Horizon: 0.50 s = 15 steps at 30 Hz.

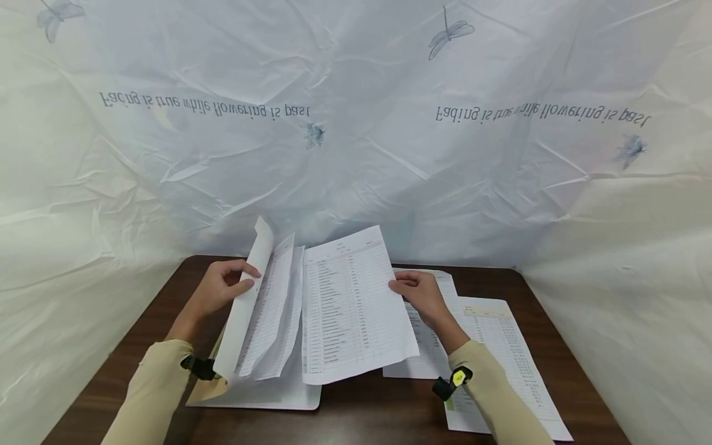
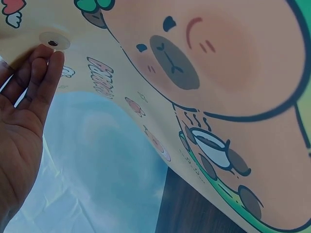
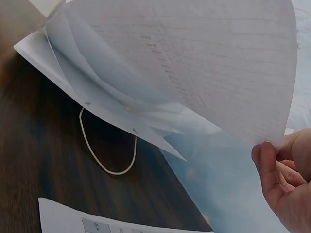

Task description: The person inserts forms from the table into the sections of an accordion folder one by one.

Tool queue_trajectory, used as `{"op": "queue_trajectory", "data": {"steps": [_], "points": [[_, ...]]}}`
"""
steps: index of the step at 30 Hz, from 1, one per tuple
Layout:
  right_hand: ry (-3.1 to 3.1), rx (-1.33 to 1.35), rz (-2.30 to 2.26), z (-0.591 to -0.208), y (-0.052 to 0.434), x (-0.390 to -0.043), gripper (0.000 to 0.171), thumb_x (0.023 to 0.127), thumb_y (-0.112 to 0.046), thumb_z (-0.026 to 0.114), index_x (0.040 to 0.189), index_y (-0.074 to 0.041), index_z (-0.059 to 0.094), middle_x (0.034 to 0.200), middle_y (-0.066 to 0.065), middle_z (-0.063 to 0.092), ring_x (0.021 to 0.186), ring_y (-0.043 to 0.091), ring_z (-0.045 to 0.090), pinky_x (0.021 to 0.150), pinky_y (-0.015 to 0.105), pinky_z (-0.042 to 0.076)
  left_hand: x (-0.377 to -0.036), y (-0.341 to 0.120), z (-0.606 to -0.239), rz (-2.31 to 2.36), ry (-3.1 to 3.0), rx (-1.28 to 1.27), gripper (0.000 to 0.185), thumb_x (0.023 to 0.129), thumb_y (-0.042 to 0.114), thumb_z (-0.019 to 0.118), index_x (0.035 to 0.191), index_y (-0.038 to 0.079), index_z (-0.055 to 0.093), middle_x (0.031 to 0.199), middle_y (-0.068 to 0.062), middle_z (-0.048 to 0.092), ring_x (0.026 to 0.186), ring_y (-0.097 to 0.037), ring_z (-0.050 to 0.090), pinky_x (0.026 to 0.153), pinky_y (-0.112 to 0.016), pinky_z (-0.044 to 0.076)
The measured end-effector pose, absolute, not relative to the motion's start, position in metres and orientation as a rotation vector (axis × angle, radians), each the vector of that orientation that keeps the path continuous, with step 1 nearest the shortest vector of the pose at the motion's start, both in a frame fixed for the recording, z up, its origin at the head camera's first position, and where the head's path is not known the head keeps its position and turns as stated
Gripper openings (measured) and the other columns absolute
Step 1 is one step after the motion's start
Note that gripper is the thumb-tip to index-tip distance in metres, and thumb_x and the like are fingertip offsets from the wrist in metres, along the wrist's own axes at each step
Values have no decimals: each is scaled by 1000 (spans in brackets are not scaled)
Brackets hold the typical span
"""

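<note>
- The left hand (image 1: pixel 214 287) pinches the raised cover (image 1: pixel 240 321) of the folder (image 1: pixel 278 395), left of centre on the table (image 1: pixel 356 417).
- The right hand (image 1: pixel 423 295) pinches a printed sheet (image 1: pixel 356 309) (long axis running away from the person, heading farthest), its right side past the folder's edge.
- Dark wood shows between the folder and loose sheets (image 1: pixel 514 352).

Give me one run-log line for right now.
left hand: holds folder cover raised | right hand: pinches printed sheet by edge | loose sheets: on table, right side
</note>
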State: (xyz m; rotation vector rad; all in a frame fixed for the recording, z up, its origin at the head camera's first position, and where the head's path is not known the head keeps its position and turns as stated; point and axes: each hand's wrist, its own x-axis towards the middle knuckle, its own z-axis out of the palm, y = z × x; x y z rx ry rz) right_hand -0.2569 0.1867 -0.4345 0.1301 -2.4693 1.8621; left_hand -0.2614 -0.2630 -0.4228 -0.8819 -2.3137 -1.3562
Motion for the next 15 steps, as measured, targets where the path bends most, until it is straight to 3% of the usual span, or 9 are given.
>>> {"op": "queue_trajectory", "data": {"steps": [8, 15], "points": [[-2458, 94, 1848, -433, 186, -261, 36, 94, -14, 73, 124, 4, 69, 109, 18, 73, 92, 20, 72, 77, 30, 58, -260, -261, -421, -1330, -2337, -850, 20, 87, -10, 67, 100, 2, 75, 78, 0, 64, 54, -4, 43, 51, -27, 42], [-2423, 80, 1919, -435, 178, -262, 33, 94, -13, 73, 122, 3, 69, 107, 17, 73, 90, 18, 71, 76, 29, 58, -242, -251, -398, -1327, -2358, -865, 15, 87, -11, 65, 98, -5, 73, 74, -6, 60, 54, -4, 43, 51, -27, 41]]}}
